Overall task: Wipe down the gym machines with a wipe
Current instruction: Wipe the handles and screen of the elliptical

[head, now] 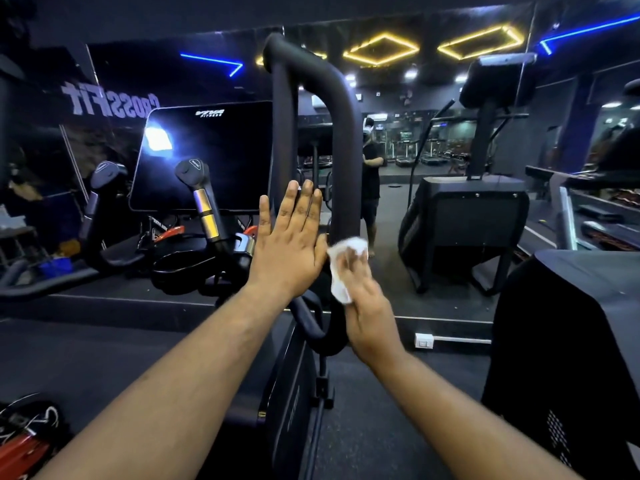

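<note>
Right hand (363,303) presses wipe (341,268) against the handlebar (341,140), low on its right leg; left hand (289,240), fingers straight, braces beside. We should keep firm pressure, stroking upward along the bar.

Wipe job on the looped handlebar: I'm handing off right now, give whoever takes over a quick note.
Left hand: open, fingers straight, flat against the black looped handlebar, steadying it.
Right hand: presses the white wipe on the bar's right upright, low down.
Done: cannot tell which parts are already wiped.
Left: the rest of the loop, the console screen, then the stair machine by the mirror.
</note>
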Motion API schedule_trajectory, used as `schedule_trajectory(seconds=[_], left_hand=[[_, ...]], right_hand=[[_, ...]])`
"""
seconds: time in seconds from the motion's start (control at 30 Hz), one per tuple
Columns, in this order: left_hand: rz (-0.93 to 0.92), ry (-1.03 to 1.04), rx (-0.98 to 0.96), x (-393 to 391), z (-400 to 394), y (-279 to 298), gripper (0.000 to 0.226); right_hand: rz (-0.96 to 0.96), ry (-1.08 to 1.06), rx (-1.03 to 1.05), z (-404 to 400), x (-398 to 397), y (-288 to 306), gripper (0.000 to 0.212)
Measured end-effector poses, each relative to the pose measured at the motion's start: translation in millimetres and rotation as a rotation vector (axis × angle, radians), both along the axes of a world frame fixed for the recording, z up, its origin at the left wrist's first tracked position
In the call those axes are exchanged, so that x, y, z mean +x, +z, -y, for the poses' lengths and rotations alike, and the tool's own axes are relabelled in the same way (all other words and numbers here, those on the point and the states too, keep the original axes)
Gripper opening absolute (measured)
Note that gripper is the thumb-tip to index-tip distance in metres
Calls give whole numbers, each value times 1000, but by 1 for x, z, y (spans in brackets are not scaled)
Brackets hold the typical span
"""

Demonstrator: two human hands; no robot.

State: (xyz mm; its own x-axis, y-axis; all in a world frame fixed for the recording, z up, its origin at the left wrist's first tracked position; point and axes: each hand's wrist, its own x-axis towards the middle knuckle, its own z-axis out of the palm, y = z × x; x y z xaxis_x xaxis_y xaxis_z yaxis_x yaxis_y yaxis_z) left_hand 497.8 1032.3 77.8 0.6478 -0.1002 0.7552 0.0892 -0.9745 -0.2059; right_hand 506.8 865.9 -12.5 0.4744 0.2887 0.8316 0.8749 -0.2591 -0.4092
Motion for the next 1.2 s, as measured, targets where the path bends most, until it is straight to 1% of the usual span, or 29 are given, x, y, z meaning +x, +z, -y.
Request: schedule_trajectory(seconds=[0.1, 0.17, 0.2, 0.23, 0.3, 0.37, 0.43, 0.47, 0.53, 0.6, 0.67, 0.73, 0.87, 0.97, 1.03, 1.07, 1.13, 1.2], left_hand=[[-6, -6, 16, 0, -1, 1, 70], [-1, -12, 16, 1, -1, 1, 70], [3, -18, 13, 1, -1, 1, 71], [9, -22, 11, 2, 0, 2, 71], [18, -25, 15, 4, 1, 2, 71], [23, -23, 20, 2, -1, 2, 71], [20, -40, 21, 2, -2, 1, 70], [17, -49, 23, 1, -3, 0, 70], [26, -59, 30, 1, -5, 0, 69], [43, -59, 35, 1, -5, -1, 70], [59, -59, 35, 2, -5, -2, 70], [71, -66, 30, 3, -3, -3, 71], [47, -71, 8, 6, -2, 0, 72], [38, -74, -8, 6, -2, 0, 72], [44, -82, -3, 6, -2, -2, 72], [52, -84, 0, 7, -1, -3, 72], [72, -82, -1, 8, -2, -4, 73], [59, -79, -14, 7, -1, -2, 74]], right_hand=[[36, 54, -159, 21, -15, -51, 58], [87, 96, -199, 41, -14, -50, 64], [102, 97, -158, 47, -9, -37, 65], [112, 82, -74, 50, -1, -18, 63], [129, 28, 99, 47, 16, 39, 54], [156, -20, 176, 38, 31, 110, 47], [133, -36, 173, 26, 40, 174, 48], [106, -38, 150, 19, 44, 195, 48], [54, -31, 97, 1, 52, 213, 49], [47, -35, 124, -12, 55, 201, 51], [72, -66, 183, -13, 53, 169, 51], [75, -72, 187, -6, 47, 124, 51], [6, 18, 90, 10, 18, 23, 55], [-33, 38, -80, 31, -3, -33, 67], [-19, 37, -174, 46, -8, -37, 65], [8, 34, -160, 50, -7, -28, 61], [80, 14, -22, 49, -1, 13, 53], [126, -60, 120, 38, 5, 79, 51]])
